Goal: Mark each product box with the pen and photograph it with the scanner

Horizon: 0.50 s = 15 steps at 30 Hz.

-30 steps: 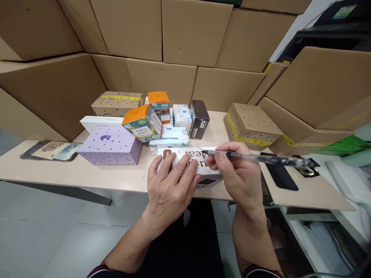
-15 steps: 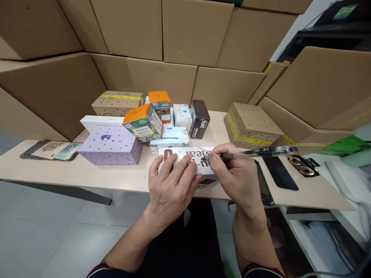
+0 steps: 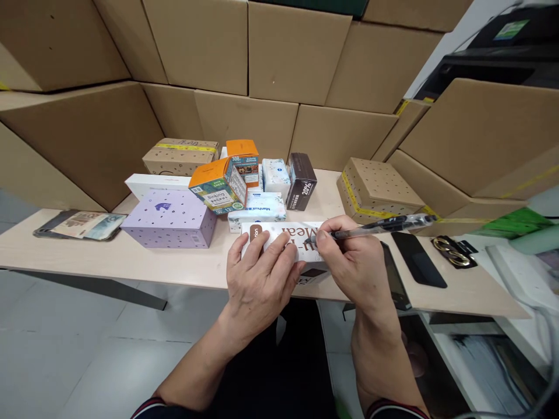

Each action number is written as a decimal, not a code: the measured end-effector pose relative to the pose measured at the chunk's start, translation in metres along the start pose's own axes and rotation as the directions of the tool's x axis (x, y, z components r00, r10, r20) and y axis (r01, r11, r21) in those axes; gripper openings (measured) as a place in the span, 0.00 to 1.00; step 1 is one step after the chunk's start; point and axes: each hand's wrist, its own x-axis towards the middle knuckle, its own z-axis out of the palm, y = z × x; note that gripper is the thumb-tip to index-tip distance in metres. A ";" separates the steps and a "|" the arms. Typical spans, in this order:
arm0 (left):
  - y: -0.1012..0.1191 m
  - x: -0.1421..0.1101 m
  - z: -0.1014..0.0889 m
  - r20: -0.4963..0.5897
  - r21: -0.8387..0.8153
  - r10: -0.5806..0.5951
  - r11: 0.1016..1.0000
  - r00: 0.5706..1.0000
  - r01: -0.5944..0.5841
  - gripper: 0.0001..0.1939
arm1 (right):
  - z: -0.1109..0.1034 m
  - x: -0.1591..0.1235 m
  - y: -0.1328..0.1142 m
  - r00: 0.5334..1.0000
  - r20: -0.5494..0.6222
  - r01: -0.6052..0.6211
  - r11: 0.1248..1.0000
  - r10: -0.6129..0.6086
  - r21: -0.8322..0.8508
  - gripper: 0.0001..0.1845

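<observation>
A white box (image 3: 311, 251) with brown lettering, upside down from my side, lies at the table's front edge. My left hand (image 3: 261, 270) holds its left part, with the fingers bent over the top and the thumb along the front side. In my right hand (image 3: 351, 262) is a clear-barrelled black pen (image 3: 379, 226), pinched between thumb and fingers. The pen's tip is at the box's top, among the letters; whether it touches is too small to tell. My right hand rests by the box's right end and hides it. Just behind the box sits a blue-and-white tissue pack (image 3: 257, 212).
A purple box (image 3: 168, 218) and banknotes (image 3: 82, 224) are left. Behind stand orange-topped boxes (image 3: 218, 189), a dark brown box (image 3: 301, 180) and a taped carton (image 3: 181, 156). Another carton (image 3: 378, 189), a black phone (image 3: 418, 259) and scissors (image 3: 452, 251) lie right. Cardboard walls (image 3: 244, 119) enclose the table.
The pen's back end has swung slightly left and down, while its tip stays near the same letters. Both hands keep their places; the view has shifted a little.
</observation>
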 end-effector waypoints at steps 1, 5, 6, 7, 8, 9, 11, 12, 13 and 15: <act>0.000 0.000 0.000 0.000 -0.001 -0.003 1.000 1.000 0.003 0.12 | 0.000 0.000 0.000 1.000 -0.004 0.006 1.000 -0.006 0.002 0.08; 0.000 0.000 0.000 0.003 0.001 -0.008 1.000 1.000 0.008 0.11 | 0.000 0.000 0.002 0.999 0.018 0.030 0.999 -0.030 0.044 0.08; 0.000 0.001 -0.001 0.003 0.003 -0.007 1.000 1.000 0.007 0.11 | 0.000 0.000 0.003 0.999 0.029 0.023 0.998 -0.024 0.053 0.08; 0.000 0.001 -0.001 0.001 0.005 -0.004 1.000 1.000 0.004 0.10 | 0.000 -0.001 0.004 0.999 0.036 0.009 0.998 -0.011 0.062 0.08; 0.000 0.001 -0.001 -0.002 0.008 -0.001 1.000 1.000 0.001 0.10 | 0.000 -0.001 0.004 0.999 0.033 -0.009 0.997 0.006 0.078 0.08; 0.000 0.002 -0.001 -0.003 0.011 0.000 1.000 1.000 0.000 0.10 | 0.001 -0.002 0.005 1.000 0.010 -0.030 0.994 0.029 0.110 0.08; 0.001 0.002 -0.002 -0.006 0.015 -0.003 1.000 1.000 0.003 0.10 | 0.003 -0.005 0.005 0.991 -0.087 -0.076 0.970 0.099 0.232 0.08; 0.001 0.002 -0.002 -0.004 0.016 -0.006 1.000 1.000 0.007 0.10 | 0.003 -0.007 0.005 0.978 -0.153 -0.087 0.943 0.142 0.320 0.08; 0.001 0.002 -0.002 -0.002 0.017 -0.009 1.000 1.000 0.009 0.09 | 0.002 -0.009 0.006 0.957 -0.220 -0.083 0.909 0.187 0.409 0.08; 0.002 0.003 -0.002 0.000 0.019 -0.009 1.000 1.000 0.009 0.09 | -0.002 -0.014 0.012 0.899 -0.350 -0.038 0.844 0.262 0.535 0.07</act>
